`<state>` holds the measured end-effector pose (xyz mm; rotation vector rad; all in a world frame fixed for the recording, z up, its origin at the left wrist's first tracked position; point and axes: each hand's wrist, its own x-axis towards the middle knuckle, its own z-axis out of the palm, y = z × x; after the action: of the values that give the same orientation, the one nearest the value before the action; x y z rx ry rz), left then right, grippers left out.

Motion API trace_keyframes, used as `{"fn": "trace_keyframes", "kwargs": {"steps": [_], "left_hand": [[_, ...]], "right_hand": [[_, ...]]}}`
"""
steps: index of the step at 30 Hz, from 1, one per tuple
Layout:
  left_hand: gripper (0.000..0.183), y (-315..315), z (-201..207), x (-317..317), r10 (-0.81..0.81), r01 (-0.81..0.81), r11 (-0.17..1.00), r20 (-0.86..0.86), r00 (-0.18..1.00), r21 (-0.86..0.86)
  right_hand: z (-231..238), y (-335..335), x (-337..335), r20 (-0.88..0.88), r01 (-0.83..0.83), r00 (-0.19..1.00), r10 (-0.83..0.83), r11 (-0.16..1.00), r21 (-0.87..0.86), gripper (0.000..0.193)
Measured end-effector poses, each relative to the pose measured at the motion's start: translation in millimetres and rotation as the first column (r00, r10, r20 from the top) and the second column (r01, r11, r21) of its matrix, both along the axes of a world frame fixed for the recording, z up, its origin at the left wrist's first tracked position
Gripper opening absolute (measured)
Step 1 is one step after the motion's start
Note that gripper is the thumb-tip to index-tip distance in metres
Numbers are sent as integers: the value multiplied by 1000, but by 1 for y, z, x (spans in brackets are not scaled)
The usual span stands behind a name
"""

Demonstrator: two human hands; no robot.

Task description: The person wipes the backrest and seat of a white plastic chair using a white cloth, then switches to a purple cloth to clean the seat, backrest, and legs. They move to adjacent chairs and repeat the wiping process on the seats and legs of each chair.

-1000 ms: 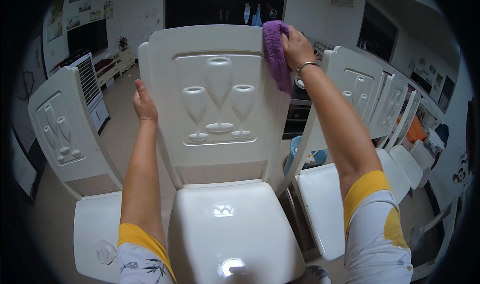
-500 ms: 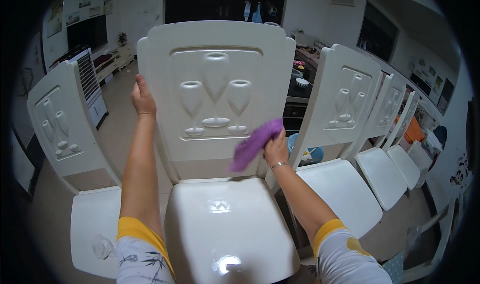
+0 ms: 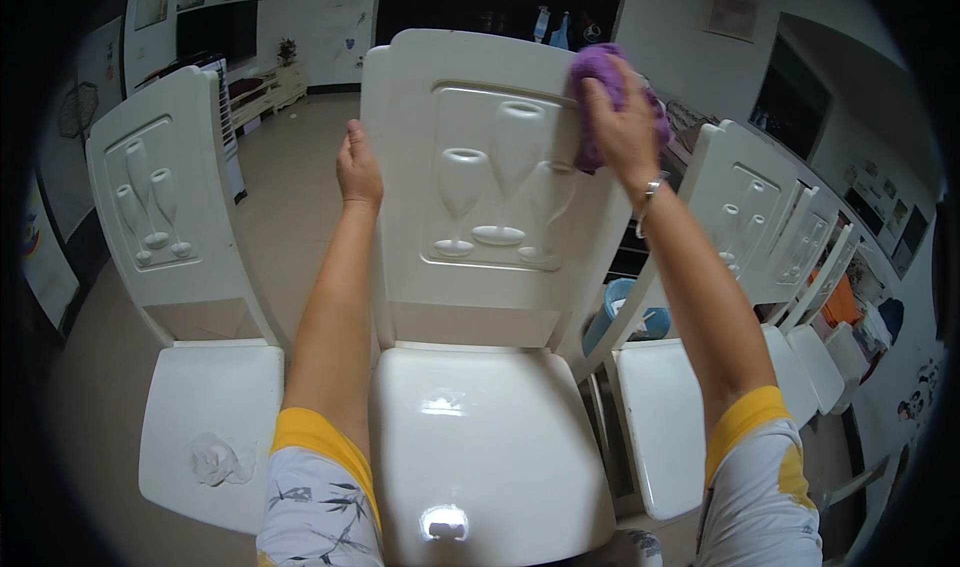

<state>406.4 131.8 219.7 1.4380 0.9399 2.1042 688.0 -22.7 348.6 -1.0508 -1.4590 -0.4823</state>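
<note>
At the far left a white chair point(image 3: 165, 217) is standing with wine-glass shapes moulded into its back, and a crumpled white tissue point(image 3: 215, 459) is lying on its seat near the front edge. Just beside it, the left hand point(image 3: 357, 167) is gripping the left edge of the middle chair's backrest point(image 3: 500, 167), fingers wrapped round the edge and thumb lying on the front face; it is holding nothing else. That middle chair is standing directly below the camera, its glossy seat point(image 3: 480, 447) catching a bright reflection of light. Near the top right corner of the backrest, the right hand point(image 3: 622, 122) is pressing a purple cloth point(image 3: 592, 72) flat against the panel, fingers spread over the cloth and bunching it against the surface, with a bracelet point(image 3: 648, 192) sitting on the wrist. Further right, more white chairs point(image 3: 745, 217) are lining up in a row, and a blue bucket point(image 3: 625, 312) is showing on the floor between the middle chair and the next one.
</note>
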Motion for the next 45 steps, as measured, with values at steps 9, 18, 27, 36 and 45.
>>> {"fn": "trace_keyframes", "kwargs": {"steps": [9,18,27,36,45], "left_hand": [[66,-28,9,7,89,-89,996,-18,996,24],[76,3,-1,-2,-146,154,987,149,978,-47],[86,-27,11,-18,-699,749,659,423,577,65],[84,-29,16,-24,-743,804,594,399,537,24],[83,-24,11,-37,-793,884,466,462,397,42]], "right_hand": [[-57,48,-109,668,23,712,214,945,-327,46],[-67,15,13,399,342,845,-356,933,109,54],[-39,92,-156,449,-69,893,15,992,105,42],[-149,45,-126,791,-129,593,151,987,-91,38],[-21,80,-156,470,-63,880,-71,963,263,44]]}}
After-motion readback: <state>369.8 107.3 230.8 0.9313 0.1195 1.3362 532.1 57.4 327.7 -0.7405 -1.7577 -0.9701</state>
